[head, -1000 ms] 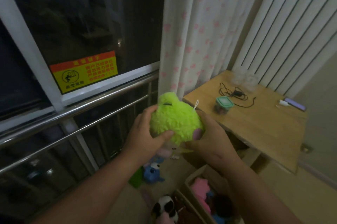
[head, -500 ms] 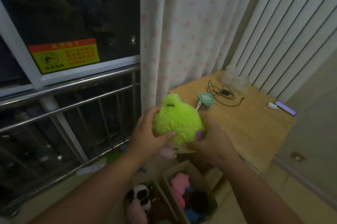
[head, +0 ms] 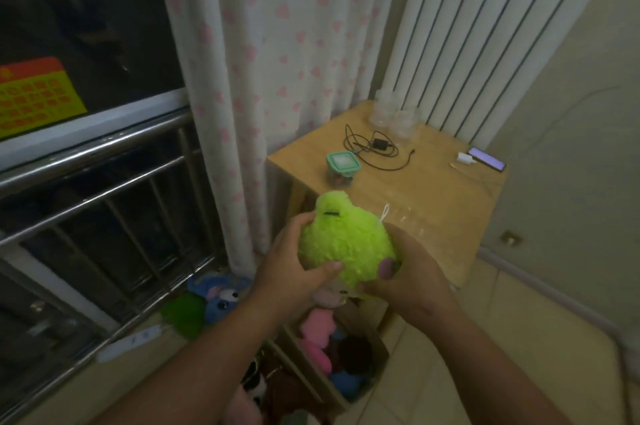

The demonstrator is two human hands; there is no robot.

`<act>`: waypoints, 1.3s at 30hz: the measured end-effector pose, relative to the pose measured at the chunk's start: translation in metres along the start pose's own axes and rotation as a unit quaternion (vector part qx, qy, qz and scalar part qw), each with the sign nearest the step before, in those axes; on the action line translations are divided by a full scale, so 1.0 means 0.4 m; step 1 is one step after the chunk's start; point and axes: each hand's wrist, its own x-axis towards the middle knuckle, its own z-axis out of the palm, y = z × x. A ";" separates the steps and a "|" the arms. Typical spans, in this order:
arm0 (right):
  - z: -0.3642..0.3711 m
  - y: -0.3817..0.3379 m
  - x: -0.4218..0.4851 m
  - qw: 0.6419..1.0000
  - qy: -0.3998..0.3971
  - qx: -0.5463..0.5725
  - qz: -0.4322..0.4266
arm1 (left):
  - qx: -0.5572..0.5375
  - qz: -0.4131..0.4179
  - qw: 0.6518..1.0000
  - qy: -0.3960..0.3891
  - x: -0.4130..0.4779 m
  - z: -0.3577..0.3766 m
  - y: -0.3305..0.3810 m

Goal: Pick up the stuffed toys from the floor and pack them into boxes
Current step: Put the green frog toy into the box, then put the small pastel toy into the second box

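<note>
Fluffy lime-green stuffed toy (head: 346, 244) is held in mid-air, gripped by both hands: left hand (head: 294, 262) is curled round its 9 o'clock side, right hand (head: 405, 272) round its 4 o'clock side. An open brown cardboard box (head: 379, 346) holding plush toys is noted below, at 6 o'clock. A blue stuffed toy (head: 221, 296) lies on the floor at 8 o'clock.

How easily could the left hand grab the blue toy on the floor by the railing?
Probably not yet: the left hand grips the green plush together with the right hand. The blue toy lies uncovered on that side, so once freed, its way looks open.
</note>
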 end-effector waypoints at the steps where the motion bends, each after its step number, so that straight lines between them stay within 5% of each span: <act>1: 0.000 0.015 0.006 1.000 0.002 -0.004 0.007 | 0.002 0.001 1.000 -0.006 0.011 0.015 -0.005; 15: -0.046 0.207 0.198 0.995 -0.073 -0.052 0.034 | 0.017 -0.100 0.994 -0.031 0.160 0.197 -0.056; 23: -0.065 0.285 0.337 0.984 -0.126 -0.119 0.028 | 0.052 -0.201 0.977 0.054 0.221 0.215 -0.105; 39: -0.067 0.215 0.337 0.992 -0.098 -0.068 0.032 | 0.020 -0.150 0.988 0.020 0.258 0.203 -0.021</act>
